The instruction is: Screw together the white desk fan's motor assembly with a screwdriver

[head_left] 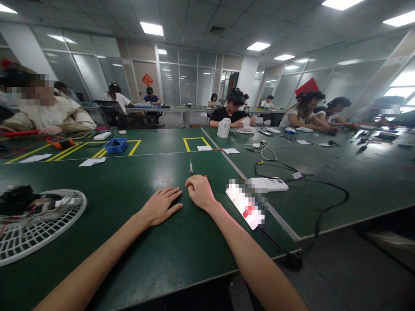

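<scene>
My left hand lies palm down on the green table, its fingers stretched out and the thumb apart, holding nothing. Beside it, my right hand rests on the table with its fingers curled under. A bit of something red peeks out behind its knuckles; what it belongs to is hidden. Just beyond the right hand lies a small screwdriver with a pale handle, its thin tip pointing away from me. To the right of my forearm is a phone with a lit screen, partly blurred.
A white fan grille heaped with dark parts and wires sits at left. Farther back are a blue bin and an orange meter. A white power bank-like device and black cable lie right. Several people work around the tables.
</scene>
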The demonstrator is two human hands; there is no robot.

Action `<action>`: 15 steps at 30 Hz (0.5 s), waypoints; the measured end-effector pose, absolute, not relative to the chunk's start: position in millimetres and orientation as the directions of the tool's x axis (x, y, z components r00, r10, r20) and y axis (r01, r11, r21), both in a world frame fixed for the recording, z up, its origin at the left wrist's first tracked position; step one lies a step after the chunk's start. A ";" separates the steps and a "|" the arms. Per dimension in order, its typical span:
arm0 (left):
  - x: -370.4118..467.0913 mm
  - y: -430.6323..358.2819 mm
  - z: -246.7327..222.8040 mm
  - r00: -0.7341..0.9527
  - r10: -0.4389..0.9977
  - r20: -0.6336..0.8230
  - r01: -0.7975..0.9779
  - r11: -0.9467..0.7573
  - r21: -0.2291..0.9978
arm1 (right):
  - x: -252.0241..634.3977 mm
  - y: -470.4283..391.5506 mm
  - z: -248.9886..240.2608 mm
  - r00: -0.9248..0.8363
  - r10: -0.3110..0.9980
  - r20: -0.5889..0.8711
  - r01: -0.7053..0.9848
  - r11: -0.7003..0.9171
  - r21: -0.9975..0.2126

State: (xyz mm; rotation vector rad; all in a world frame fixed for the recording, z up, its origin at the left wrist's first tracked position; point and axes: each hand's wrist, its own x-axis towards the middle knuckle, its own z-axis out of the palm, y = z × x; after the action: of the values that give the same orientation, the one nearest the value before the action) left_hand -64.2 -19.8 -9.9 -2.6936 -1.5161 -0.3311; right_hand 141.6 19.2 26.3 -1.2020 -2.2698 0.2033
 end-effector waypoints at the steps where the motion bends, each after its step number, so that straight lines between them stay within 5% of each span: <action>1: -66.1 -20.9 -11.1 0.504 0.844 0.186 0.846 -0.525 0.091 | 141.3 19.5 25.4 -0.446 0.796 0.409 0.712 0.593 -0.377; 6: -81.5 -27.2 -13.0 0.490 0.859 0.151 0.853 -0.508 0.121 | 140.2 23.1 19.0 -0.458 0.747 0.482 0.656 0.649 -0.384; 15: -177.8 -42.8 45.4 0.078 0.876 0.475 0.981 -0.153 0.121 | 136.7 19.7 14.7 -0.371 0.686 0.626 0.569 0.701 -0.431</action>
State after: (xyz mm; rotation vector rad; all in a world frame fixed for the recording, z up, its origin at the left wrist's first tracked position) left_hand -177.8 -42.8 45.4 -2.1237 -1.8763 -0.6605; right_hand 136.7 19.7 14.7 -0.9569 -2.0753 0.1789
